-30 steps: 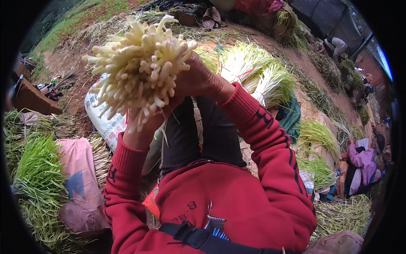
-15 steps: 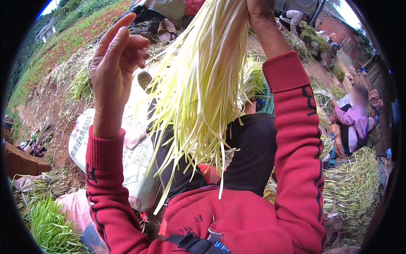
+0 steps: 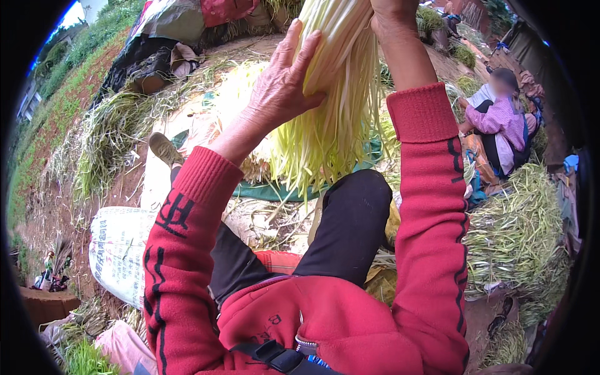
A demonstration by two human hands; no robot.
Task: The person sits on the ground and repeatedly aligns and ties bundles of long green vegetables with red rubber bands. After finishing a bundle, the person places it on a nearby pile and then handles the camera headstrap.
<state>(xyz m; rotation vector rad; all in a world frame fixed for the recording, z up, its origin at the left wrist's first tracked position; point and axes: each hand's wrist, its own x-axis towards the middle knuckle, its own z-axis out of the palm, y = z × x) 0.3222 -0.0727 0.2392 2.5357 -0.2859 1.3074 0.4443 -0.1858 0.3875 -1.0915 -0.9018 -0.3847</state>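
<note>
A long bunch of pale yellow-white leafy stalks [image 3: 340,87] hangs up from the top edge over my knees, its thin leaf ends fanning downward. My right hand [image 3: 392,22], partly cut off by the top edge, is closed around the bunch's upper part. My left hand [image 3: 281,84] lies against the left side of the bunch, fingers stretched and apart. Below are my dark-trousered legs [image 3: 347,219], one shoe [image 3: 164,150] out to the left.
A white printed sack [image 3: 119,250] and pink cloth [image 3: 122,350] lie left. Loose greens [image 3: 103,156] cover the ground beyond my shoe. A heap of stalks [image 3: 506,244] is at right. A seated person in purple [image 3: 503,125] works at the right, near other bundles.
The bunch has turned from end-on to hanging leaves-down. My left hand, half a second ago raised apart from it, has moved rightward onto its side. My right hand still grips it high up.
</note>
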